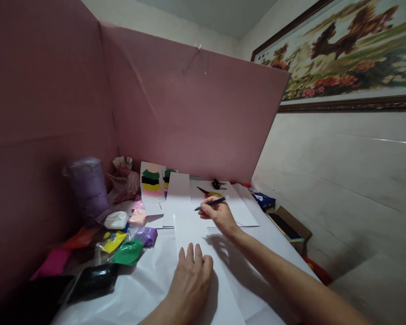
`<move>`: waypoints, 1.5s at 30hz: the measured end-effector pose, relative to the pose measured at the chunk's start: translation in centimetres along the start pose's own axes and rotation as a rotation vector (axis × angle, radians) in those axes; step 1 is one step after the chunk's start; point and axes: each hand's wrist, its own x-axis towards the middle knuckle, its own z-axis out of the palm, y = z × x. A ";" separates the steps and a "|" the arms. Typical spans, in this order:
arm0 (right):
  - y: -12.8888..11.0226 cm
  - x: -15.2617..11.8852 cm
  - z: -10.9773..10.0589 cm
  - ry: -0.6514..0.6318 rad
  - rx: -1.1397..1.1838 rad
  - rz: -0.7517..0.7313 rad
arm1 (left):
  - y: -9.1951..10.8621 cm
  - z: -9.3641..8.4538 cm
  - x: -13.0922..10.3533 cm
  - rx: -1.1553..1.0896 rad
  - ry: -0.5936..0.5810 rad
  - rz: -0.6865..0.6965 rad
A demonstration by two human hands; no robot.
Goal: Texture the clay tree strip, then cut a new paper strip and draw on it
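A long white paper strip (pixel 189 230) lies on the white-covered table. My left hand (pixel 193 275) rests palm down on its lower part, fingers stretched forward. Above the strip's far right part, my right hand (pixel 216 214) holds a dark pen (pixel 211 204), its tip pointing left. Whether the tip touches the paper I cannot tell. Just behind that hand are yellow-handled scissors (pixel 216 194), lying on white sheets.
Packets of coloured clay, among them green (pixel 128 252) and black (pixel 94 280), lie at the left beside a purple canister (pixel 88 192). A painted card (pixel 152 183) leans at the back, before a pink panel (pixel 189 113). An open box (pixel 291 225) is right.
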 end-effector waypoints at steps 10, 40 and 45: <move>7.4 0.8 0.1 0.046 -0.154 -0.123 | 0.0 0.6 0.1 -0.045 -0.068 -0.023; 6.0 -1.6 1.3 0.123 -0.346 -0.167 | -0.1 1.0 -0.2 0.045 0.052 0.001; 5.7 -1.5 1.1 0.104 -0.415 -0.175 | -0.2 0.8 -0.1 0.034 0.029 0.015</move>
